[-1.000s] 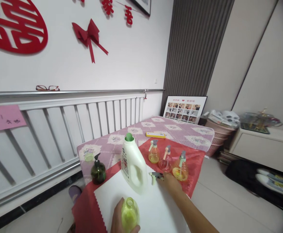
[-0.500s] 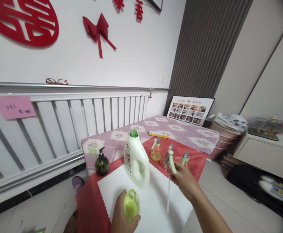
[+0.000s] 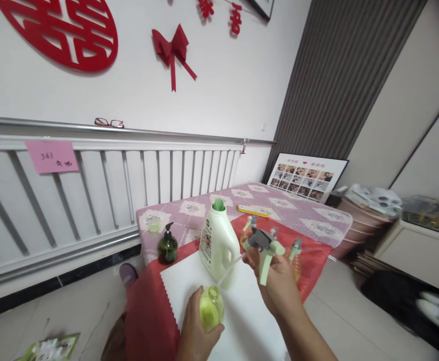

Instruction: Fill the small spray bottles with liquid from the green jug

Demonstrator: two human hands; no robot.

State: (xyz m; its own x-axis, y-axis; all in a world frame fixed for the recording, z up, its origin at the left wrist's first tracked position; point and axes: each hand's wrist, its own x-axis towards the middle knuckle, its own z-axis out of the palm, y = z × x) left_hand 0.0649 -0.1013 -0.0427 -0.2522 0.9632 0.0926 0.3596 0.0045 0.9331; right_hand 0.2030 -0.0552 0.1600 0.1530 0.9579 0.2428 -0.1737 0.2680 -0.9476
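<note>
My left hand point(image 3: 201, 321) is wrapped round a small yellow-green bottle point(image 3: 210, 308) with an uncapped neck and liquid inside. My right hand point(image 3: 275, 281) grips a grey and pale-green spray trigger head point(image 3: 262, 245). Its thin clear dip tube point(image 3: 230, 269) slants down to the left, the lower end close to the bottle's neck; whether they touch I cannot tell. Just behind stands a large pale-green jug point(image 3: 219, 240) with a green pouring spout at its mouth. Spray bottles point(image 3: 296, 258) with trigger heads stand beyond my right hand, partly hidden by it.
A dark green pump bottle point(image 3: 167, 246) stands left of the jug. A pale-green cap point(image 3: 154, 227) and a yellow box point(image 3: 253, 210) lie on the patterned tablecloth point(image 3: 193, 206). White paper point(image 3: 184, 288) covers part of a red cloth point(image 3: 148, 311). A white radiator point(image 3: 122, 175) runs along the wall.
My right hand has turned the spray head, swinging its tube from hanging straight down to slanting left towards the bottle's neck. My left hand still holds the bottle. The view has shifted left.
</note>
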